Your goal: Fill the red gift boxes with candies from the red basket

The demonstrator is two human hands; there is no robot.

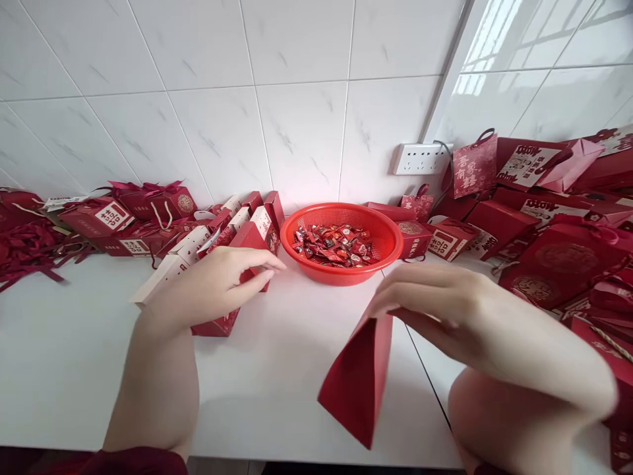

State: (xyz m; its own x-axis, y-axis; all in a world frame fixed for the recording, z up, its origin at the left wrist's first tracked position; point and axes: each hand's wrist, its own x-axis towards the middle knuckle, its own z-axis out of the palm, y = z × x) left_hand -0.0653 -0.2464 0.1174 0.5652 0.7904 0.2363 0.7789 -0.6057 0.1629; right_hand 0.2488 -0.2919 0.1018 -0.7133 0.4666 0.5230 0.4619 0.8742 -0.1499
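My right hand (435,310) pinches a plain dark-red gift box (361,376) by its narrow top edge, so it hangs tilted over the front of the white table. The box's lower end flares wide; what is inside cannot be seen. My left hand (232,280), palm down with thumb and fingers apart, holds nothing. It is over a row of standing red and white gift boxes (217,326), partly hiding them; whether it touches one I cannot tell. Between and beyond both hands stands a red plastic basket (341,274) with small wrapped sweets (333,247) in it.
Piles of red gift boxes (564,257) crowd the right side. More ribboned boxes (153,201) and loose dark-red ribbons (30,251) lie at the far left. A white power strip (420,159) with a cable is on the tiled wall (301,132) behind the table (267,396).
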